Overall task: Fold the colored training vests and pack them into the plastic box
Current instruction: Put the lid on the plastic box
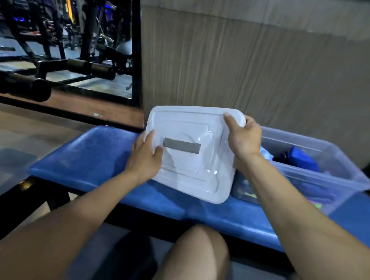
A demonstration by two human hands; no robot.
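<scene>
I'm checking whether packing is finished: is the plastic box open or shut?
Open. Both hands, left hand and right hand, hold the lid tilted beside the box, whose top is uncovered, with blue fabric inside.

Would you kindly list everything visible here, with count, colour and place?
translucent white plastic lid: one, grey label, held tilted above the bench
clear plastic box: one, open, on the bench at right
folded vests: several, mostly blue, inside the box
blue padded bench: one, in front of the person
mirror: one, black-framed, left wall, reflecting gym equipment
left hand: grip on the lid's left edge
right hand: grip on the lid's far right corner
</scene>
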